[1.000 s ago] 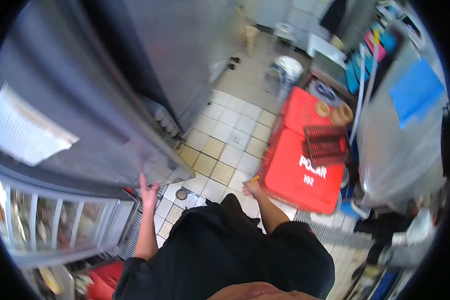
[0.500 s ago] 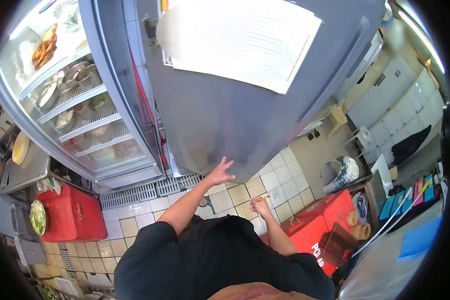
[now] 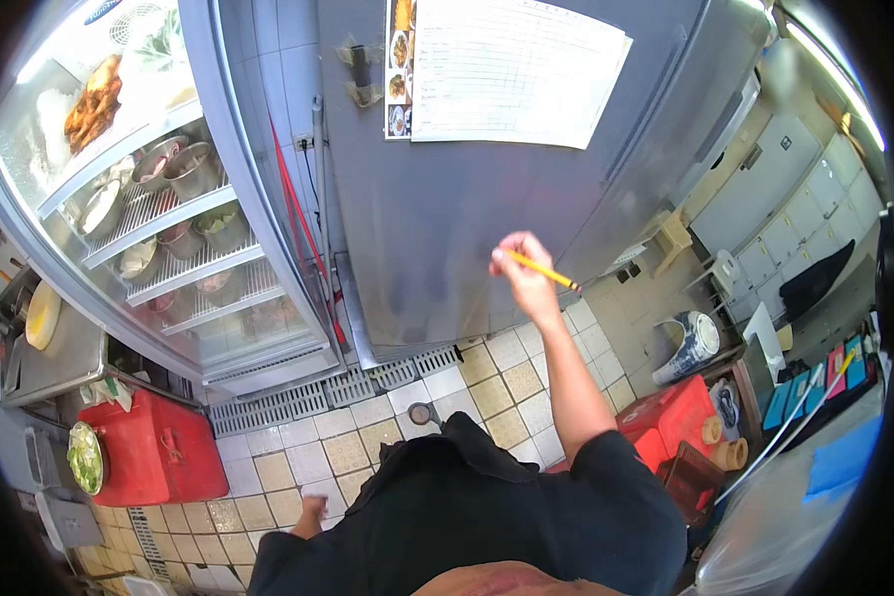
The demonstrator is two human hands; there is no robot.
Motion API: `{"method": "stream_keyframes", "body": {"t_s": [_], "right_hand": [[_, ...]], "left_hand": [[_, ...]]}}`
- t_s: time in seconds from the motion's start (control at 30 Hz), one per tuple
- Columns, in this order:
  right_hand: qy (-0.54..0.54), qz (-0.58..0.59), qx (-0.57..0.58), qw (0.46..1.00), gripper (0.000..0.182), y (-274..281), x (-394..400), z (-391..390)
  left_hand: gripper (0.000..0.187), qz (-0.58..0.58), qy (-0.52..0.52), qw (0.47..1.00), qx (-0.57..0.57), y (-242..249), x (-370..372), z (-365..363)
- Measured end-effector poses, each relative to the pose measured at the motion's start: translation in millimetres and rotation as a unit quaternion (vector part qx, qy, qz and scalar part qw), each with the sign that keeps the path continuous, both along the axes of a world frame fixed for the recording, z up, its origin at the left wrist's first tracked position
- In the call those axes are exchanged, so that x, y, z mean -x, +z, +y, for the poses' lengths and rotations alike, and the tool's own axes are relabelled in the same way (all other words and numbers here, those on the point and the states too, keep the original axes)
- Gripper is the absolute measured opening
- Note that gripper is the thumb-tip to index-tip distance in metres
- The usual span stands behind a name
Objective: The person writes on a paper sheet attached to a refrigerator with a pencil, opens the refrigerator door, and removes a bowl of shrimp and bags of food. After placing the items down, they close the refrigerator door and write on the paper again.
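My right hand (image 3: 527, 266) is raised before the grey metal front (image 3: 407, 228) of a tall cabinet, fingers closed around a yellow pencil (image 3: 548, 271). The pencil's dark end points down to the right, and its other end is hidden in the fingers. Above this hand, a white lined sheet with writing (image 3: 517, 79) is fixed to the metal, beside a strip of food pictures (image 3: 399, 70). Low at my left side, partly hidden by the sleeve, is my left hand (image 3: 314, 511); its fingers are blurred and I see nothing held.
A glass-door fridge (image 3: 258, 248) with metal pots on its shelves stands at left. Below it are a red cooler box (image 3: 159, 447) and a bowl of cut greens (image 3: 87, 459). Another red box (image 3: 670, 412) lies at right. A drain grate (image 3: 278, 407) crosses the tiled floor.
My right hand has risen with the pencil toward the metal front. My left hand, which was stretched out with fingers spread, has dropped back to my side. The sheet is seen more fully.
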State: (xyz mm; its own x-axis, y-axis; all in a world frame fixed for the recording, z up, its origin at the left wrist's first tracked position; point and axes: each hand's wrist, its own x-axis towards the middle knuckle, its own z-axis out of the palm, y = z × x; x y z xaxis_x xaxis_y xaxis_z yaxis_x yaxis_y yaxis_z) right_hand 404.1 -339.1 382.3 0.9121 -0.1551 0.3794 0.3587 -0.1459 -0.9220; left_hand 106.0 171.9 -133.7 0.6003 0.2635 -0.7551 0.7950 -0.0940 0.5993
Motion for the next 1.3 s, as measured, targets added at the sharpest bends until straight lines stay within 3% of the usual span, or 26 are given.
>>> {"method": "stream_keyframes", "body": {"t_s": [0.13, 0.23, 0.33, 0.47, 0.6, 0.63, 0.7, 0.73, 0.77, 0.83, 0.93, 1.0, 1.03, 1.07, 1.17, 1.3], "right_hand": [[0.019, -0.098, -0.061, 0.993, 0.014, 75, -40, 20], [0.029, -0.179, -0.086, 0.98, 0.014, 108, -66, 30], [-0.022, -0.216, -0.02, 0.976, 0.01, 124, -90, 22], [-0.026, -0.267, -0.054, 0.962, 0.009, 127, -126, 15], [0.016, -0.299, -0.081, 0.951, 0.005, 126, -151, 19], [0.02, -0.306, -0.072, 0.949, 0.004, 124, -156, 19], [0.019, -0.331, -0.051, 0.942, 0.004, 119, -168, 15], [0.013, -0.352, -0.039, 0.935, 0.005, 114, -178, 10], [0.006, -0.373, -0.027, 0.927, 0.006, 111, -187, 6], [0.009, -0.397, -0.01, 0.918, 0.008, 113, -191, 2], [-0.002, -0.434, 0.015, 0.901, 0.011, 113, -200, -2], [-0.019, -0.458, 0.038, 0.888, 0.013, 112, -203, -3], [-0.031, -0.469, 0.052, 0.881, 0.013, 113, -202, -3], [-0.044, -0.48, 0.067, 0.873, 0.014, 115, -201, -2], [-0.046, -0.51, 0.073, 0.856, 0.015, 118, -203, 1], [-0.041, -0.516, 0.077, 0.852, 0.016, 117, -206, -2]], "left_hand": [[0.019, 0.094, -0.022, 0.995, 0.013, 10, 74, -3], [0.019, 0.092, -0.043, 0.995, 0.008, 9, 92, -23], [0.02, 0.064, -0.056, 0.996, -0.008, 5, 90, -45], [0.023, 0.015, -0.051, 0.998, -0.022, 11, 76, -69], [0.027, -0.012, 0.039, 0.999, 0.033, 15, 61, -84], [0.03, 0.025, 0.086, 0.995, 0.041, 16, 62, -85], [0.035, 0.093, 0.192, 0.976, 0.051, 53, 57, -96], [0.042, 0.111, 0.182, 0.977, 0.02, 169, 21, -126], [0.042, 0.107, 0.166, 0.98, 0.012, 177, 20, -130], [0.035, 0.108, 0.181, 0.977, 0.022, 157, 25, -131], [0.025, 0.083, 0.2, 0.975, 0.049, 72, 52, -122], [0.02, 0.049, 0.197, 0.978, 0.05, 41, 68, -127], [0.018, 0.04, 0.189, 0.98, 0.049, 37, 73, -133], [0.021, 0.051, 0.103, 0.993, -0.015, 42, 75, -135], [0.03, 0.024, 0.042, 0.99, -0.133, 48, 76, -152], [0.035, 0.017, 0.026, 0.993, -0.115, 46, 75, -153]]}}
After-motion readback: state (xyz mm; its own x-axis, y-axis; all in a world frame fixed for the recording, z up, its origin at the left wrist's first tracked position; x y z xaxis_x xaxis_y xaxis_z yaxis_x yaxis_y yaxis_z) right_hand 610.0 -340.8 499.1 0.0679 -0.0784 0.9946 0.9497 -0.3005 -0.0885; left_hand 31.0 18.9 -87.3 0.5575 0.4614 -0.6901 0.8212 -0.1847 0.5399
